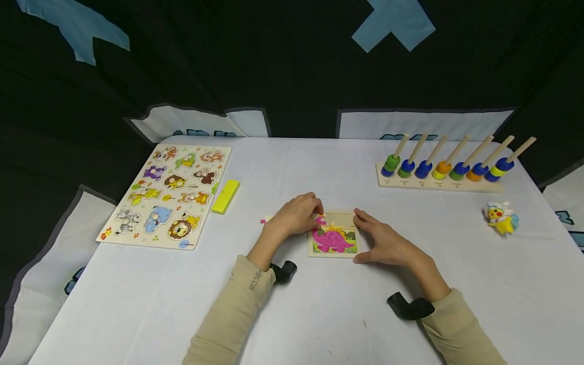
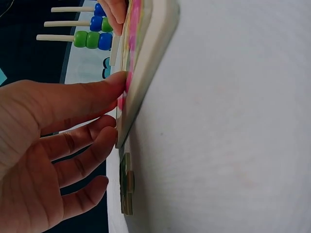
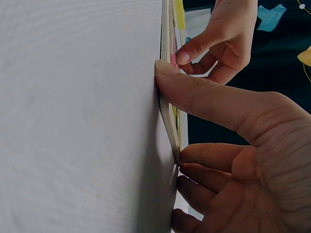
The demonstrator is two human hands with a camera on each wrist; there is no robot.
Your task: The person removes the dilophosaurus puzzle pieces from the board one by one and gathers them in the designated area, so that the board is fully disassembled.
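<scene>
A small wooden jigsaw puzzle [image 1: 335,241] with a pink dinosaur picture lies in its pale frame on the table. My left hand [image 1: 296,215] is over its upper left corner, thumb and index finger pinching a pink puzzle piece [image 1: 321,219] there. In the left wrist view the thumb tip [image 2: 119,80] rests on the pink surface. My right hand [image 1: 383,241] holds the frame's right side, its thumb at the near corner and fingers at the far one. Loose puzzle pieces [image 2: 126,184] lie beyond the left hand, mostly hidden by that wrist in the head view.
An animal peg puzzle board [image 1: 157,203] lies at the left, a yellow block [image 1: 225,196] beside it. At the back right stands a bead-stacking rack [image 1: 440,182] with upright pegs. A small yellow and white toy figure [image 1: 502,218] is at the right.
</scene>
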